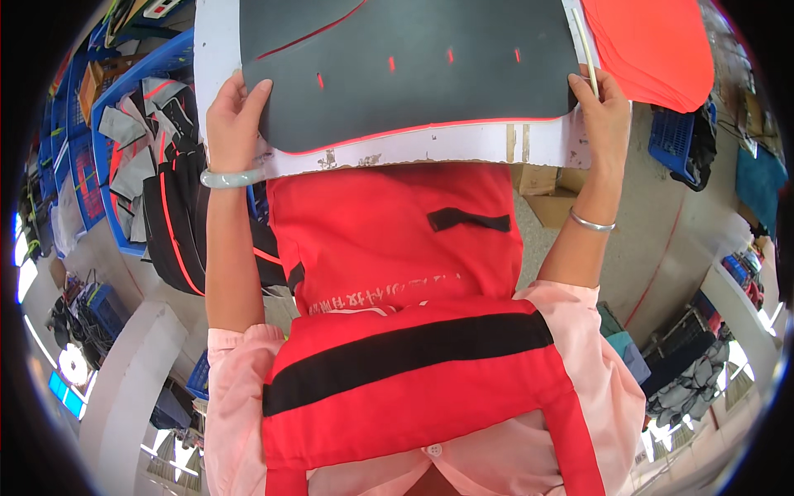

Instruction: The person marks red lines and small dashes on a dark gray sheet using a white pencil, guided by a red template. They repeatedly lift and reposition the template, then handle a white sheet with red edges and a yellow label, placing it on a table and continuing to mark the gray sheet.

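A dark grey panel (pixel 422 91) with curved lower corners lies on a white board (pixel 413 151). Red shows through its row of short slots, through a long curved slit, and as a thin line along its lower edge. My left hand (pixel 234 124) is at the panel's left corner, its thumb against the edge and its other fingers partly hidden. At the opposite corner, my right hand (pixel 604 120) touches the edge with its thumb and holds a thin white stick (pixel 583 41), whose lower end passes between the fingers.
Orange-red cut sheets (pixel 653 54) are stacked at the board's right. On the left stands a blue crate (pixel 103 161) of grey, black and red pieces, with a black bag-like item (pixel 178 219) below it. A cardboard box (pixel 550 198) and another blue crate (pixel 670 140) are on the floor.
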Demonstrator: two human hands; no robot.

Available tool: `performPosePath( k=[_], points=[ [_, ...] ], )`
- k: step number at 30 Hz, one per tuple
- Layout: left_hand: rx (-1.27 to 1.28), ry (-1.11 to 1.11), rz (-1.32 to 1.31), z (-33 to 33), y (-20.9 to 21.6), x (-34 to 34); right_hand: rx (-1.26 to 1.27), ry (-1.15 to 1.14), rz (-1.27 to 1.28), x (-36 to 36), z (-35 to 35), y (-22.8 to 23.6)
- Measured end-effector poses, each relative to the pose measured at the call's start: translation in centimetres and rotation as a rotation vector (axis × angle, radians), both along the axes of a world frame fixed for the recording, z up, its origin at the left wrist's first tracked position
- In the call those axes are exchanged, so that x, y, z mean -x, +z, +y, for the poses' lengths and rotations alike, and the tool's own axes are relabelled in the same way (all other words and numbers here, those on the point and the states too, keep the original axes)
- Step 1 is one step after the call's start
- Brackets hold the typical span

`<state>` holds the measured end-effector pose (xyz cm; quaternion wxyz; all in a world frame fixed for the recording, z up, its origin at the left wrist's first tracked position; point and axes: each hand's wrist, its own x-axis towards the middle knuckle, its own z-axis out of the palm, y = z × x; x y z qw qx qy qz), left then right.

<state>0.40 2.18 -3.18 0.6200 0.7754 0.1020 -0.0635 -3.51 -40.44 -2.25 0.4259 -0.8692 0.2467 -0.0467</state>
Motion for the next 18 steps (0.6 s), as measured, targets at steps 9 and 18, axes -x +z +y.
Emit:
performPosePath(
  k=[9, 18],
  points=[
    [-0.249, -0.113, -0.071, 0.9, -0.3, -0.4, -0.046, -0.023, 0.109, 0.1, -0.3, 0.8],
    [-0.363, -0.095, -0.068, 0.1, 0.6, -0.2, -0.030, -0.020, 0.101, 0.2, -0.2, 0.5]
  ],
)
